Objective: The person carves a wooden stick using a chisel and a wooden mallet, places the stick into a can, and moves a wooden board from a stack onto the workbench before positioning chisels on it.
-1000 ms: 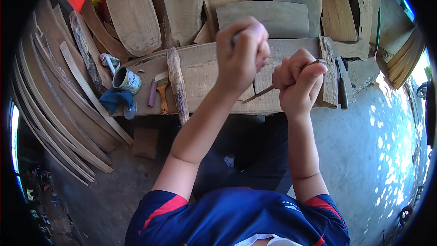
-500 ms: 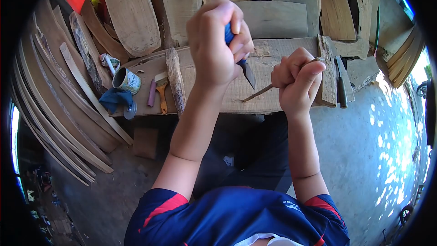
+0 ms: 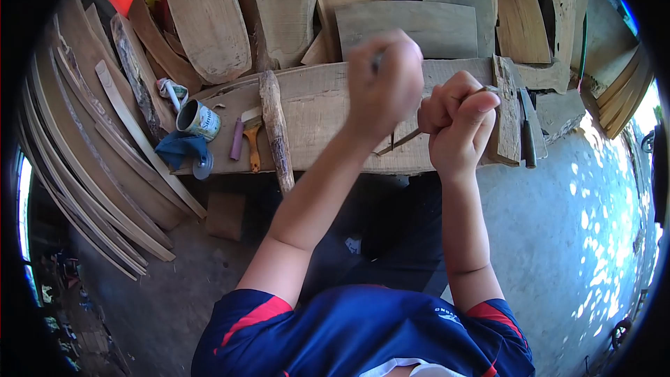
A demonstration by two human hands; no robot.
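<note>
My left hand is closed and blurred by motion above the wooden board. It grips a knife whose handle is mostly hidden in the fist; a thin dark part of the blade shows below. My right hand is closed around a thin stick, thumb on top. The stick's lower end points left and down over the board, close to the blade. Its other end shows beside my right thumb.
On the bench's left lie a rough branch, a brush, a purple-handled tool, a can and a blue cloth. A dark-handled tool lies right, beside a wood block. Planks stand behind.
My left hand swung up and left with the knife, its blue handle showing, then came back down and right toward the stick. My right hand stayed nearly in place.
</note>
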